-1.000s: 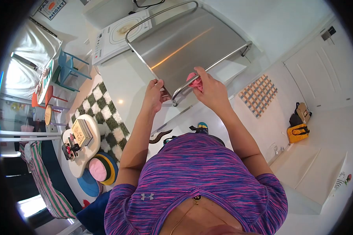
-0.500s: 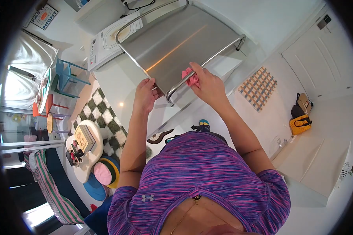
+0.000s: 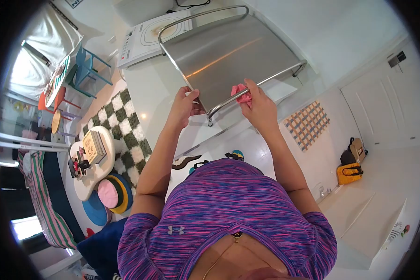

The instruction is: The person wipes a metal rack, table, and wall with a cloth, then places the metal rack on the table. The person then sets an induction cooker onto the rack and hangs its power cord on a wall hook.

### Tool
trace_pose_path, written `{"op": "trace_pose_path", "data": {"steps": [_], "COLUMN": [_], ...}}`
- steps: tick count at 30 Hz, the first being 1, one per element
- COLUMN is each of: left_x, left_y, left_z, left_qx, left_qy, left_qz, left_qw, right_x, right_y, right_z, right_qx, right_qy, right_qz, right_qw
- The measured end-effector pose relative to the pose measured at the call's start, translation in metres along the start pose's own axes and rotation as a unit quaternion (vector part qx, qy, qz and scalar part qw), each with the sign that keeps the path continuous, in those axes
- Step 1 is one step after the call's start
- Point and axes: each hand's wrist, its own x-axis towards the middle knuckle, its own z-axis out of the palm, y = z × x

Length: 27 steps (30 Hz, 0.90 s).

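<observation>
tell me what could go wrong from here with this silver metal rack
The silver metal rack with tubular rails has one corner near the edge of the smooth white counter, so a hard push might send it over. The left hand grips the rack's side and could be pinched if the rack shifts. The flat white cooktop sits close to the rack, so a swing that way could knock it.

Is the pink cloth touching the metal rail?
Touching. The head view shows the pink cloth against the metal rail, bunched on both sides, in the right hand.
</observation>
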Motion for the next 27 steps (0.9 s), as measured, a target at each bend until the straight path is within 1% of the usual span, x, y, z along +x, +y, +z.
{"op": "trace_pose_path", "data": {"steps": [4, 6, 12, 14, 19, 22, 24, 27], "left_x": [-0.003, -0.003, 0.0, 0.0, -0.001, -0.004, -0.006, -0.009], "left_y": [0.006, 0.006, -0.001, -0.003, -0.003, -0.008, -0.011, -0.014], "left_z": [0.003, 0.004, -0.002, -0.002, -0.001, -0.002, -0.003, -0.002], "left_qx": [0.013, 0.014, 0.017, 0.012, 0.013, 0.013, 0.009, -0.022], "left_qy": [-0.003, 0.0, -0.022, -0.036, -0.027, -0.026, -0.029, -0.026], "left_qz": [0.004, 0.005, -0.011, -0.01, -0.004, -0.008, -0.016, -0.026], "left_qw": [1.0, 1.0, 1.0, 0.999, 1.0, 1.0, 0.999, 0.999], "right_x": [0.002, 0.004, 0.005, 0.005, 0.008, 0.008, 0.008, 0.009], "right_y": [0.0, -0.003, -0.006, -0.001, 0.002, -0.002, -0.004, -0.004], "right_z": [0.001, -0.001, -0.005, -0.004, -0.005, -0.005, -0.005, -0.006], "right_qx": [0.014, -0.013, -0.03, -0.015, -0.005, -0.04, -0.061, -0.072], "right_qy": [0.015, 0.017, 0.01, 0.013, 0.015, 0.007, 0.028, 0.025], "right_qz": [-0.02, 0.005, 0.028, 0.017, 0.006, 0.014, 0.009, 0.02], "right_qw": [1.0, 1.0, 0.999, 1.0, 1.0, 0.999, 0.998, 0.997]}}
